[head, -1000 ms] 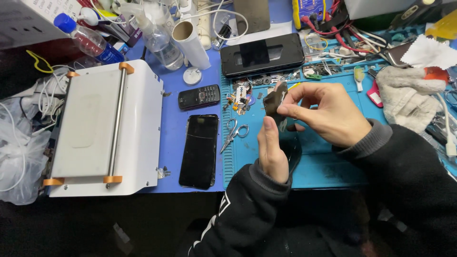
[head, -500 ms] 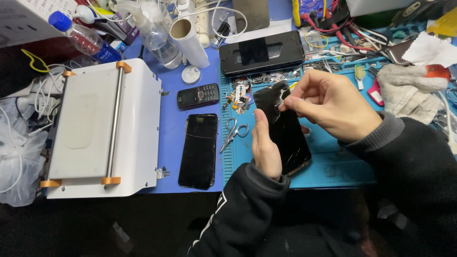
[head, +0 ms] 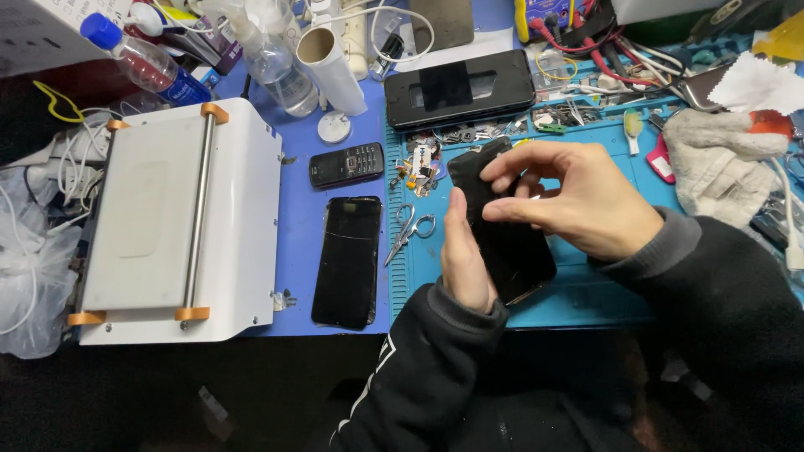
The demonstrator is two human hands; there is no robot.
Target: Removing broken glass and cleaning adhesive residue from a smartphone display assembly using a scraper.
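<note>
A black smartphone (head: pixel 512 247) is held screen up over the blue work mat (head: pixel 586 293). My left hand (head: pixel 463 255) grips its left edge from below. My right hand (head: pixel 578 201) covers its top half, fingers curled over the upper end and pressing on the glass. Both sleeves are black and come in from the bottom and right. A second black smartphone (head: pixel 347 259) lies flat on the mat to the left, apart from my hands.
A white box-shaped machine (head: pixel 176 222) with a metal roller bar stands at left. Small scissors (head: pixel 408 228), a black keypad phone (head: pixel 346 164), a black rectangular device (head: pixel 459 86), a plastic bottle (head: pixel 142 63), a paper roll (head: pixel 332 71), a grey cloth (head: pixel 724 159) and tangled cables lie around.
The phone went from held edge-on to lying flat, screen up, between my hands. My right hand has slid over its top half and my left hand now grips its left edge.
</note>
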